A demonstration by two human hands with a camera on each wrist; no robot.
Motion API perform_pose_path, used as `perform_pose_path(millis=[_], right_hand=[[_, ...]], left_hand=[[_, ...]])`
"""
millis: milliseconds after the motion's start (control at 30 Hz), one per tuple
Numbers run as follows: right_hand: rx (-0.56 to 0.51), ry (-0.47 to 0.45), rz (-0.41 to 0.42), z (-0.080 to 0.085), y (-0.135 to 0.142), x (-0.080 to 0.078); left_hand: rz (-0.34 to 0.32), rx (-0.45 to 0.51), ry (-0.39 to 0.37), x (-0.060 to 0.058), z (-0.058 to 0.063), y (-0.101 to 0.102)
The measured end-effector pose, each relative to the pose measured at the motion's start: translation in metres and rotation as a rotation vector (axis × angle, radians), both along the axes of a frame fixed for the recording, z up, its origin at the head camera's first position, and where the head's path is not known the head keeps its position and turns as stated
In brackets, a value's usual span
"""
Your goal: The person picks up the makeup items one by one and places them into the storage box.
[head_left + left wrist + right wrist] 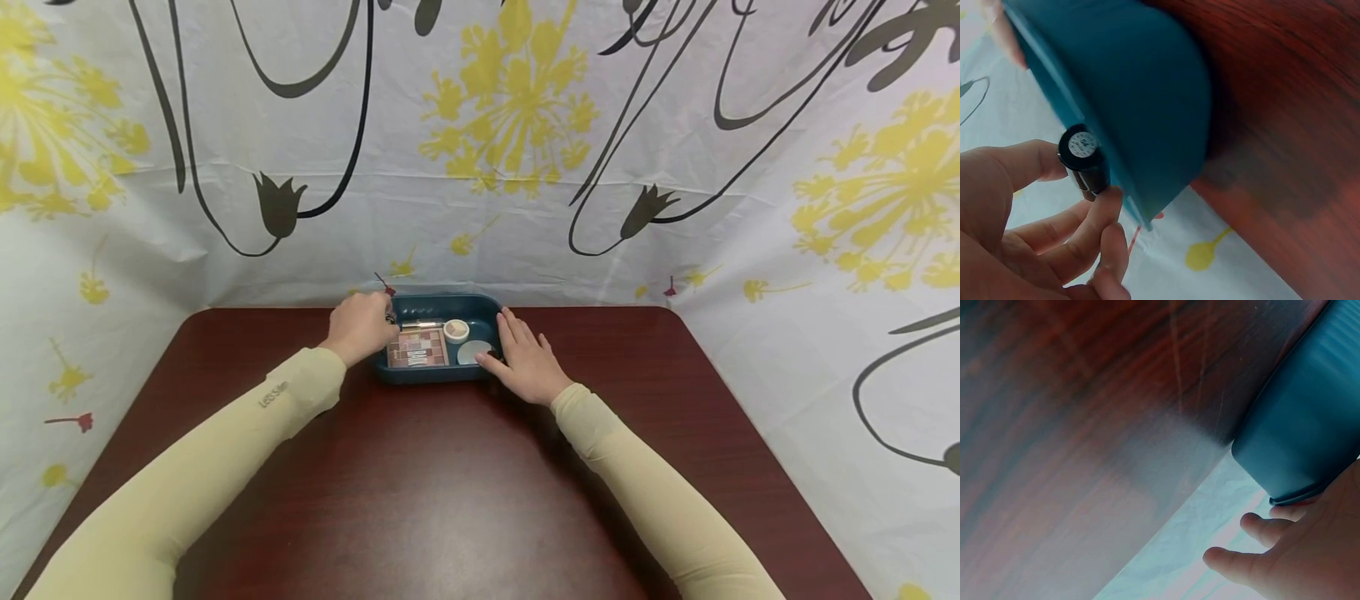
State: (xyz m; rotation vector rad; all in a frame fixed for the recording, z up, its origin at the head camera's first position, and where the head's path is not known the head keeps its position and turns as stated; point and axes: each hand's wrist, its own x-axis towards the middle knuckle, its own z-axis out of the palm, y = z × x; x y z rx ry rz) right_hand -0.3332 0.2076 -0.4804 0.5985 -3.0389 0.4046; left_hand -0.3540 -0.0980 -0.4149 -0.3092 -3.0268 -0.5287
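Observation:
My left hand point(362, 327) is at the left end of a dark blue tray point(420, 376). Between thumb and fingers it pinches a small black cosmetic tube point(1085, 159) with a round white label on its end, right at the tray's rim. Inside the tray lie a makeup palette point(417, 348), a slim pencil-like stick point(422, 324), a small round pot point(456, 331) and a round silvery disc point(473, 352). My right hand point(531, 367) rests with fingers extended on the tray's right rim, its thumb reaching over the front corner beside the disc.
The tray stands near the far edge of a dark red-brown wooden table point(450, 492). Behind the table and along both sides hangs a white curtain point(420, 217) with yellow and grey flower prints.

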Motion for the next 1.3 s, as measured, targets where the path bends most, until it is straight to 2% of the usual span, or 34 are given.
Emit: perform_pose_path(millis=[200, 333, 533, 767, 933, 1300], right_hand=[[-0.005, 0.005, 0.001, 0.000, 0.001, 0.000], [-0.005, 0.000, -0.001, 0.000, 0.001, 0.000], [-0.006, -0.001, -0.006, 0.000, 0.001, 0.000], [-0.015, -0.009, -0.004, 0.000, -0.001, 0.002], [-0.017, -0.002, -0.002, 0.001, -0.002, 0.002], [-0.015, 0.002, -0.004, 0.001, -0.001, 0.002]], left_hand=[[-0.041, -0.108, 0.060, -0.005, -0.016, 0.005], [-0.045, -0.154, 0.078, -0.006, -0.022, 0.007], [-0.049, -0.193, 0.071, -0.006, -0.022, 0.011], [-0.064, -0.179, -0.014, -0.006, -0.025, 0.012], [-0.064, -0.180, -0.044, -0.006, -0.026, 0.011], [-0.064, -0.188, -0.007, -0.005, -0.027, 0.011]])
